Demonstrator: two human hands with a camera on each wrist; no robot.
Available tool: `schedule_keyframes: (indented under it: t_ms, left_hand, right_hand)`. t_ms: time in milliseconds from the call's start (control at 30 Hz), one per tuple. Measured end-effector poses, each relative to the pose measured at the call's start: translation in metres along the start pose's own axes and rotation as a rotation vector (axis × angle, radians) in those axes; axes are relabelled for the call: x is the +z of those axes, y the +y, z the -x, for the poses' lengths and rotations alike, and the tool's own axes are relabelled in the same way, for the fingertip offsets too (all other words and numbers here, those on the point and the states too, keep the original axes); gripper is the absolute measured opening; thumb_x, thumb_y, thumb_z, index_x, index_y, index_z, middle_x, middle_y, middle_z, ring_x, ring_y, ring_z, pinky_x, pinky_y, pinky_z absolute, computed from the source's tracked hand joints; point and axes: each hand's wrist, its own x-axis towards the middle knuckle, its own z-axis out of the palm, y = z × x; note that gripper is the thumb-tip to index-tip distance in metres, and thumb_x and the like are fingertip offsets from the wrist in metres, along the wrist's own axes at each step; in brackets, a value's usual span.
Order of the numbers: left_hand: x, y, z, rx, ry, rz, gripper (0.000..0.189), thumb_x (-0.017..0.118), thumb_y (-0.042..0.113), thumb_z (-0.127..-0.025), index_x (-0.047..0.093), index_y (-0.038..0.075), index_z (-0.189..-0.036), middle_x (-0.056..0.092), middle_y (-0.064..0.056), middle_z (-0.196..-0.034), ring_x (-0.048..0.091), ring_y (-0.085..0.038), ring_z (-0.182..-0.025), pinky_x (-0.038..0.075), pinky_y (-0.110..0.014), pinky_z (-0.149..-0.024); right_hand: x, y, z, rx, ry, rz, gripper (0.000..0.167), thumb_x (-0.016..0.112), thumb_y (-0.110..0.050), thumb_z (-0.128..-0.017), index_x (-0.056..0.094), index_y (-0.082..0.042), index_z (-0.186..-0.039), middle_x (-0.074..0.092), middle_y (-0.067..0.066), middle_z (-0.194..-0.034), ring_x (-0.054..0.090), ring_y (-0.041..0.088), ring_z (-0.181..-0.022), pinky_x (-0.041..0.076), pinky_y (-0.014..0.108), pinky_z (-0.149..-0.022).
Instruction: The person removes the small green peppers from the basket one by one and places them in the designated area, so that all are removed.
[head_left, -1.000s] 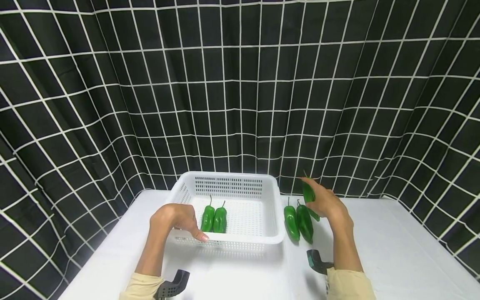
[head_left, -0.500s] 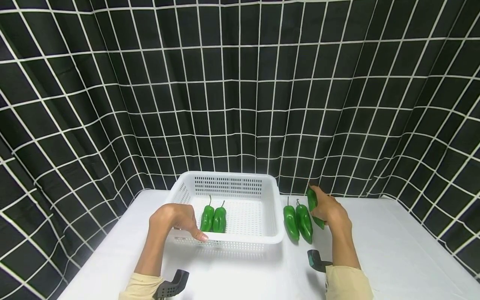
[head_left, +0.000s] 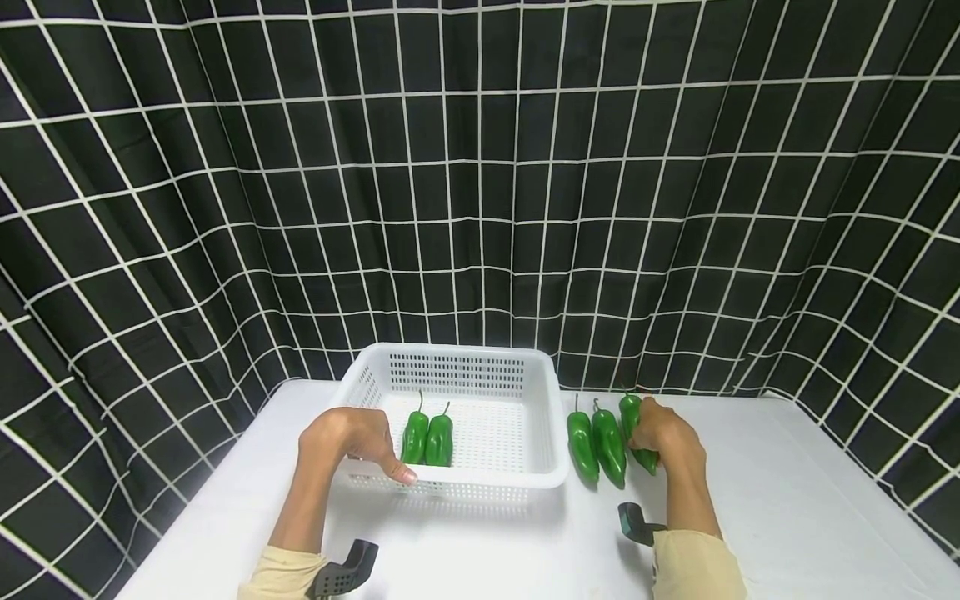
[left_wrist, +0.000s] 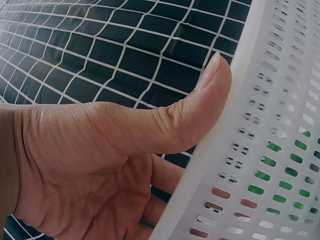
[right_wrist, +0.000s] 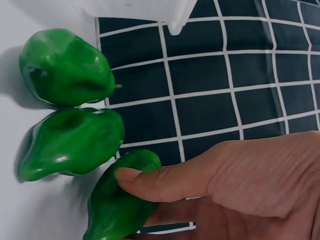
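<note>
My left hand (head_left: 352,435) grips the near left rim of a white plastic basket (head_left: 495,477). In the left wrist view its thumb (left_wrist: 200,107) presses the rim, with the fingers partly hidden behind the wall. Inside the basket, two green peppers (head_left: 439,440) lie side by side, stems pointing away. Right of the basket, my right hand (head_left: 667,435) holds a third green pepper (right_wrist: 122,200) between thumb and fingers, low at the table. Beside that one lie two more green peppers, a left one (head_left: 582,446) and a middle one (head_left: 608,446), roughly parallel.
A white cloth-covered table (head_left: 780,492) extends to both sides and toward me. Behind it and at the sides hangs a black curtain (head_left: 480,192) with a white grid. Dark camera mounts, one left (head_left: 348,569) and one right (head_left: 637,525), stick out from the wrists.
My right hand has brought its pepper down and slightly to the right, alongside the two peppers on the table. My left hand and the basket have stayed put.
</note>
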Motion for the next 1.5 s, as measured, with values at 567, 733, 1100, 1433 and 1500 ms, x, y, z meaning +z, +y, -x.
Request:
schedule_keyframes:
  t_ms: [567, 733, 1100, 1433, 1500]
  left_hand:
    - [-0.003, 0.001, 0.0, -0.001, -0.005, -0.005, 0.053, 0.09, 0.06, -0.071, 0.073, 0.011, -0.079, 0.048, 0.002, -0.07, 0.045, -0.015, -0.073, 0.037, -0.031, -0.065]
    - [-0.003, 0.0, 0.0, 0.0, -0.004, -0.013, 0.052, 0.089, 0.061, -0.072, 0.072, 0.012, -0.078, 0.047, 0.002, -0.071, 0.046, -0.015, -0.074, 0.037, -0.032, -0.066]
    - [-0.003, 0.0, 0.001, -0.002, -0.007, -0.012, 0.052, 0.089, 0.061, -0.072, 0.074, 0.012, -0.08, 0.042, 0.003, -0.069, 0.043, -0.014, -0.072, 0.035, -0.032, -0.066]
    - [-0.003, 0.0, 0.0, -0.002, -0.008, -0.012, 0.056, 0.089, 0.061, -0.072, 0.076, 0.009, -0.087, 0.06, -0.001, -0.079, 0.051, -0.016, -0.078, 0.042, -0.034, -0.069]
    - [-0.003, 0.0, 0.0, -0.005, -0.011, -0.012, 0.055, 0.089, 0.061, -0.072, 0.076, 0.009, -0.087, 0.057, 0.0, -0.077, 0.05, -0.016, -0.077, 0.041, -0.033, -0.069]
  right_hand:
    - [0.004, 0.008, 0.0, 0.078, -0.056, -0.061, 0.04, 0.072, -0.007, -0.086, 0.059, 0.013, -0.118, 0.069, 0.022, -0.086, 0.07, 0.033, -0.076, 0.058, 0.036, -0.066]
    - [0.002, 0.008, 0.0, 0.075, -0.059, -0.055, 0.034, 0.07, -0.007, -0.087, 0.06, 0.012, -0.114, 0.068, 0.022, -0.087, 0.071, 0.033, -0.076, 0.059, 0.036, -0.068]
    - [-0.004, 0.009, 0.005, 0.065, -0.052, -0.026, 0.033, 0.069, -0.012, -0.087, 0.06, 0.009, -0.111, 0.067, 0.023, -0.092, 0.07, 0.036, -0.08, 0.054, 0.035, -0.065]
    - [-0.01, 0.004, 0.013, 0.068, -0.031, -0.016, 0.045, 0.069, -0.014, -0.087, 0.056, 0.011, -0.123, 0.067, 0.033, -0.111, 0.068, 0.039, -0.085, 0.054, 0.037, -0.067]
    - [-0.012, 0.003, 0.016, 0.066, -0.022, -0.022, 0.044, 0.07, -0.014, -0.086, 0.057, 0.011, -0.121, 0.067, 0.034, -0.111, 0.068, 0.04, -0.085, 0.054, 0.038, -0.068]
